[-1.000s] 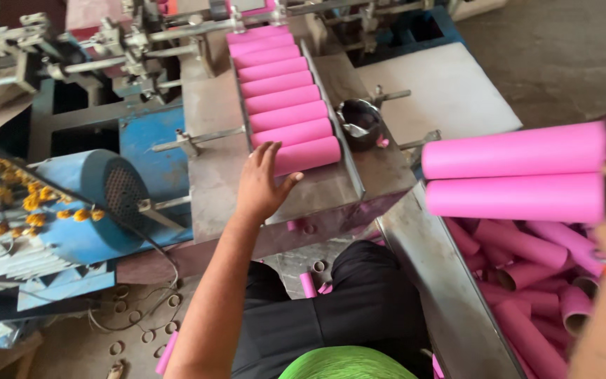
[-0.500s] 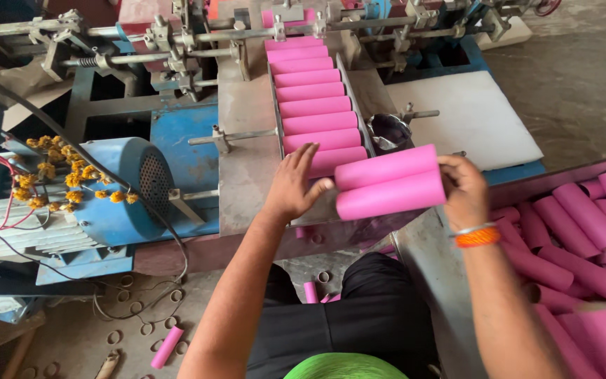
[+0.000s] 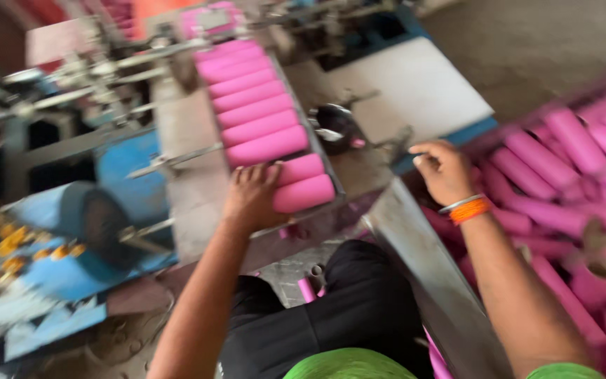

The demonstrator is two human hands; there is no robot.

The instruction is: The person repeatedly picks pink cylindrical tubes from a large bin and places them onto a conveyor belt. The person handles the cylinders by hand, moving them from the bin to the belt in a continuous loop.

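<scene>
The whole view is smeared by motion, so edges are soft and small parts cannot be made out. The pile of pink tubes (image 3: 576, 175) at the right runs off the edge of the frame and blurs into one mass; how many lie there is not clear. The machine parts (image 3: 92, 77) at the top left are only grey rods and brackets, and the blue motor (image 3: 92, 224) at the left is partly cut off, with yellow bits beside it that are too blurred to tell.

The left hand (image 3: 252, 198) lies flat against the near end of the row of pink tubes (image 3: 261, 105) in the metal tray (image 3: 184, 161), its fingers spread over the ends of the two nearest tubes (image 3: 303, 184); it presses on them rather than closing around anything. The right hand (image 3: 445, 172), wearing an orange and silver bangle (image 3: 466, 207), hangs just past the tray's right edge, near the pile, fingers loosely curled; it seems to hold nothing, though the blur leaves that unsure.

A slanted metal sheet (image 3: 422, 260) divides the tray from the pile. A dark round cup (image 3: 338, 126) sits by the tray's right edge, with a pale flat board (image 3: 422, 91) beyond it. The floor (image 3: 548, 42) is bare grey-brown concrete.
</scene>
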